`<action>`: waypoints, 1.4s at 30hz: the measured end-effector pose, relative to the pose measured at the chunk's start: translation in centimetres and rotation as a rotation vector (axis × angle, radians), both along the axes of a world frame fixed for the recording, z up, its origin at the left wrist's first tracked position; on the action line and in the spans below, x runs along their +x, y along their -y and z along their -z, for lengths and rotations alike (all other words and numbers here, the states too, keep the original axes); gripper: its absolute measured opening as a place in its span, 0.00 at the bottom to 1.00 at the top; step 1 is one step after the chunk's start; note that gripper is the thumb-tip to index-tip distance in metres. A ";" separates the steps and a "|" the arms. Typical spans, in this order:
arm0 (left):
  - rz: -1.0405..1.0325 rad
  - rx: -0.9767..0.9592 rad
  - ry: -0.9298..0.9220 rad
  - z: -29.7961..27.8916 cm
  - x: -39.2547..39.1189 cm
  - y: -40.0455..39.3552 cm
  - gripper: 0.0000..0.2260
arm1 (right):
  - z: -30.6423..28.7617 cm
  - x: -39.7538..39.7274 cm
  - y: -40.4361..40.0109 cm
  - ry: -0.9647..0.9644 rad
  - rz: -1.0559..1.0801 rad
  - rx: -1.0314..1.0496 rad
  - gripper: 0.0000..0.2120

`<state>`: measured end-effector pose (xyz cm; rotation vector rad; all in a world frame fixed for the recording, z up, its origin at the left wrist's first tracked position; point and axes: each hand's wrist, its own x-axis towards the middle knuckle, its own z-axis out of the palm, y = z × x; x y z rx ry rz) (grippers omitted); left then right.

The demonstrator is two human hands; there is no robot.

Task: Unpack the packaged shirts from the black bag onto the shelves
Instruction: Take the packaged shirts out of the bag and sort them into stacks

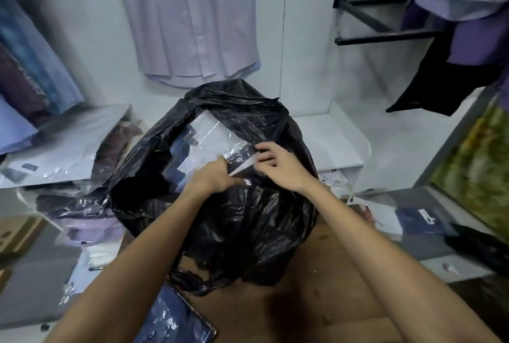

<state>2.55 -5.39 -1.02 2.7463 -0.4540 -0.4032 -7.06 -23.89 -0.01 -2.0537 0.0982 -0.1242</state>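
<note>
Presently the black bag (220, 218) is stood open on the brown floor (316, 301), just in front of the white shelves, and packaged shirts (209, 136) in clear film are seen in its mouth. A pale strip (242, 167) at the bag's rim is pinched by the left hand (214, 177) and met by the curled fingers of the right hand (278, 163); whether the right hand truly grips it cannot be told. The step in hand is judged to be the widening of the opening. It is best done with the rim drawn down and outward by both hands, so that the top package can be slid out flat. The thin plastic should be pulled evenly, lest it tear, and the slippery film gripped by an edge.

Packaged shirts are already laid on the left shelf (68, 147), while the right shelf (336, 138) is seen nearly bare. A dark packaged shirt (176, 320) lies on the floor by the left forearm. A lilac shirt (192, 20) is hung on the white wall behind, and more garments are hung from a black rail (380, 25) at the right.
</note>
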 end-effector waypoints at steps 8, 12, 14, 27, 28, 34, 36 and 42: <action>0.025 0.033 0.282 -0.3 0.8 -0.7 0.27 | 1.7 -0.6 1.5 -0.124 0.049 -0.157 0.33; 0.060 -0.121 0.343 -0.8 0.6 -1.2 0.14 | 2.2 -0.2 1.1 -0.127 0.027 -0.186 0.39; 0.065 -0.159 0.377 -1.4 0.2 -1.6 0.13 | 2.5 0.4 0.7 -0.109 0.039 -0.223 0.44; 0.229 -0.484 0.739 -11.9 1.3 -6.8 0.09 | -2.7 2.7 -0.7 0.087 -0.117 0.341 0.18; 0.143 -0.479 0.789 -12.2 1.4 -7.0 0.12 | -3.2 2.7 -1.1 0.129 -0.110 0.381 0.16; -0.397 -0.908 0.521 -11.7 0.8 -8.3 0.42 | -7.1 2.9 -1.4 0.254 0.040 0.558 0.12; -0.351 -1.210 0.161 -10.7 0.3 -8.3 0.39 | -8.2 2.9 -0.9 0.261 0.059 0.619 0.12; -0.315 -1.516 0.002 -10.0 -1.1 -6.1 0.09 | -8.9 4.0 -2.0 0.315 0.374 0.071 0.41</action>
